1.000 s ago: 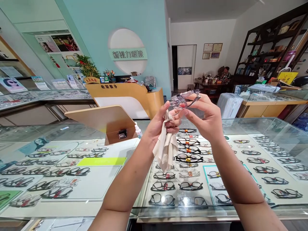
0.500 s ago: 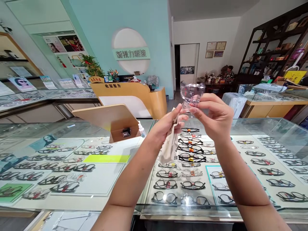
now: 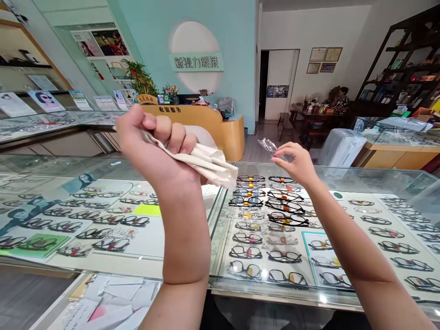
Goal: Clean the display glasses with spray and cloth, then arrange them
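Fingers of the left hand [image 3: 154, 153] are curling into a fist around a cream cloth [image 3: 215, 166], and its folded, zigzag-cut end is sticking out to the right. That hand is covering part of a yellow reception desk [image 3: 234, 137] farther back. The right hand [image 3: 298, 166], well apart from the left, is pinching a pair of clear glasses [image 3: 268, 145] between thumb and fingertips, while its other fingers are bending close beside the index finger. The clear glasses are staying small and see-through against the gray floor [image 3: 252, 146], so which part is being pinched is hard to tell, though they seem to be tilting up to the left. They are hanging in the air above the far edge of a glass display case [image 3: 275, 285], touching neither it nor the cloth.

Inside the case, folded eyeglasses [image 3: 284, 255] are lying in rows, many carrying red, orange or yellow tags. A green card [image 3: 41, 243] is lying under one pair at the left. Below the case, at the lower left, an open drawer [image 3: 55, 302] is holding papers and clear packets [image 3: 117, 293]. Behind, a wall sign [image 3: 196, 62] is hanging above the desk, and a person [image 3: 342, 101] is sitting at a dark table [image 3: 302, 110] near a tall shelf [image 3: 385, 64].
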Demonstrator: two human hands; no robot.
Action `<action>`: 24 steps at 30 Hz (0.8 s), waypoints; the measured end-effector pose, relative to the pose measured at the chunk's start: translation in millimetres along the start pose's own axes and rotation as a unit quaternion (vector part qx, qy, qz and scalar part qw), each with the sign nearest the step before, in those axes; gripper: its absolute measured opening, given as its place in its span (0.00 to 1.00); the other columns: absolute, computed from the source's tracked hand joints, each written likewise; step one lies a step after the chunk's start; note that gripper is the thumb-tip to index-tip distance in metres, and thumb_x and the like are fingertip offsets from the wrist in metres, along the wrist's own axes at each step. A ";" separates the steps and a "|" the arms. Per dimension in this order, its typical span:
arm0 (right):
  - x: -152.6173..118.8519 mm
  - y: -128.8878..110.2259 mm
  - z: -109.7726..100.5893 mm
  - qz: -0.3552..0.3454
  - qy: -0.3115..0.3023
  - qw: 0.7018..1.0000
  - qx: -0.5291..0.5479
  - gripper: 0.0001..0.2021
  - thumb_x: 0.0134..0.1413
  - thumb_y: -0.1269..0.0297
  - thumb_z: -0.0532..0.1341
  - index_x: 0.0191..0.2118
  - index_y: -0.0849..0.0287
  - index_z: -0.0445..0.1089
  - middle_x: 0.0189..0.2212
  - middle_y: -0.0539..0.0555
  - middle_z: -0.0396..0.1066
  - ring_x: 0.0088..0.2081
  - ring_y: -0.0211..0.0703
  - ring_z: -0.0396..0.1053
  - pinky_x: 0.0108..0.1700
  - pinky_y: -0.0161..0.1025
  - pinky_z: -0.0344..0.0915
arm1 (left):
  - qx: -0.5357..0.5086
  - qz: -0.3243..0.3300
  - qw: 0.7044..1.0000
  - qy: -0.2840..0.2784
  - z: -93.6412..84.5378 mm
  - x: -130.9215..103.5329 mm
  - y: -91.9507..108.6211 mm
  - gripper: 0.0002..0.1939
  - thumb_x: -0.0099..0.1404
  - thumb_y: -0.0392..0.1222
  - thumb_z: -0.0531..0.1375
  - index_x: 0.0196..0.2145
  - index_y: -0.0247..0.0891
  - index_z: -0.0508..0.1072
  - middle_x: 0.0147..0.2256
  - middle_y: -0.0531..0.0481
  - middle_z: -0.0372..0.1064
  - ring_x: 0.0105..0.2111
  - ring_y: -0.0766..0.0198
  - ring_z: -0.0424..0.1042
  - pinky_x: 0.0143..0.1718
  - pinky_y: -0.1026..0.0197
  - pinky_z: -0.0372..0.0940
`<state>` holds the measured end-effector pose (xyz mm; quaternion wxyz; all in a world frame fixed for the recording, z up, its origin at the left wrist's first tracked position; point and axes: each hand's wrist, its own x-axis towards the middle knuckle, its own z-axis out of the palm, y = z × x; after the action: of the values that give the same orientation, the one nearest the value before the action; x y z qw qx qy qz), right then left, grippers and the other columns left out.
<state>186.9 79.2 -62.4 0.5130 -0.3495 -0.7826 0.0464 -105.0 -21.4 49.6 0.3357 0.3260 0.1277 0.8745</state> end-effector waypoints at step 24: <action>40.2 75.3 171.4 0.042 -0.434 0.840 -0.322 0.36 0.84 0.43 0.46 0.49 0.63 0.86 0.62 0.68 0.79 0.61 0.64 0.71 0.62 0.49 0.66 | -0.121 0.067 0.990 -0.034 -38.2 3.5 57.1 0.16 0.72 0.41 0.58 0.31 0.45 0.51 0.24 0.62 0.36 0.19 0.73 0.39 0.18 0.64 0.43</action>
<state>72.1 208.7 -144.3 -0.0234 -0.4719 -0.8805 -0.0397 -160.8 -61.6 47.7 0.3173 0.3207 -0.0126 0.8924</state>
